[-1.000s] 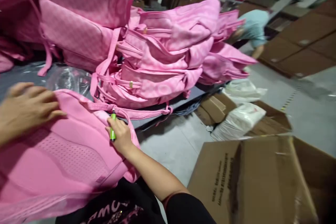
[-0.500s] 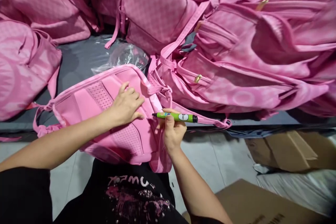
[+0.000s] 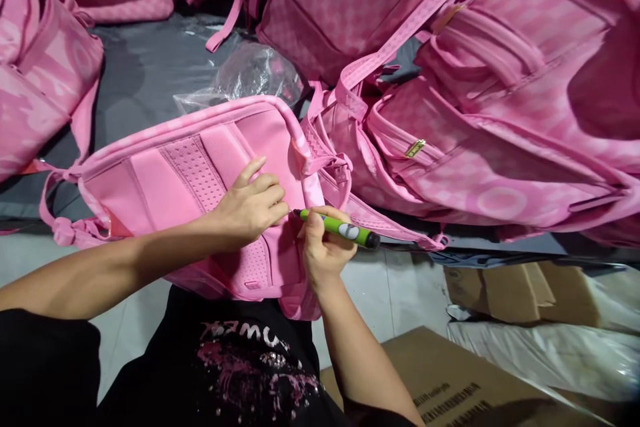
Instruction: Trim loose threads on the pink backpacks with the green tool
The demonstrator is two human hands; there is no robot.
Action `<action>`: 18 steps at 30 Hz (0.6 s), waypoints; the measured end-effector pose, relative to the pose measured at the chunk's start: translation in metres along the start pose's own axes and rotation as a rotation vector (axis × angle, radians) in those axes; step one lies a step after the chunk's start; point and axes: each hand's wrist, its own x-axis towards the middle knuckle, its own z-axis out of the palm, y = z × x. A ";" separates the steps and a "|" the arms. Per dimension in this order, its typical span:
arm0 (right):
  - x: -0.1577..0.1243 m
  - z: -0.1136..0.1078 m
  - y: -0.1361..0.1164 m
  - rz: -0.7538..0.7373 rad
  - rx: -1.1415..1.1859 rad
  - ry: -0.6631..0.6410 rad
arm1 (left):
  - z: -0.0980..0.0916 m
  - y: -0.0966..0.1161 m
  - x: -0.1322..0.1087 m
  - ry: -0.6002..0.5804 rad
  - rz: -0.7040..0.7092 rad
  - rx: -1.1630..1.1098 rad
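Observation:
A pink backpack lies with its padded back panel facing up, partly on the table and leaning toward my body. My left hand presses on that panel, its fingers bent and gathered against the fabric. Between the thumb and fingers of my right hand is a green marker pen with a black end. Its dark tip points left at the panel, close beside my left fingers; whether it touches the fabric I cannot tell.
More pink backpacks are heaped along the dark table, at the back and right. A clear plastic bag sits behind the backpack in front of me. Cardboard boxes and a white plastic sack are on the floor at lower right.
My left fingers have drawn closer together and moved right, toward the marker's tip. The marker now tilts, its back end lower. The view has shifted nearer to the backpack.

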 end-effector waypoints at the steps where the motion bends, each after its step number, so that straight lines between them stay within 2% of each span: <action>1: 0.000 -0.001 0.002 -0.028 -0.049 -0.026 | 0.001 0.001 -0.002 0.025 0.004 0.006; 6: 0.004 -0.004 0.006 -0.087 -0.131 -0.016 | 0.003 0.003 -0.007 0.034 0.011 0.028; 10: 0.011 -0.007 0.002 -0.115 -0.268 -0.076 | 0.003 0.002 -0.007 0.023 0.009 0.013; 13: 0.013 -0.009 0.000 -0.120 -0.268 -0.093 | 0.005 0.002 -0.007 0.053 0.006 0.014; 18: 0.012 -0.009 0.001 -0.082 -0.258 -0.109 | 0.008 0.002 -0.008 0.038 0.009 0.012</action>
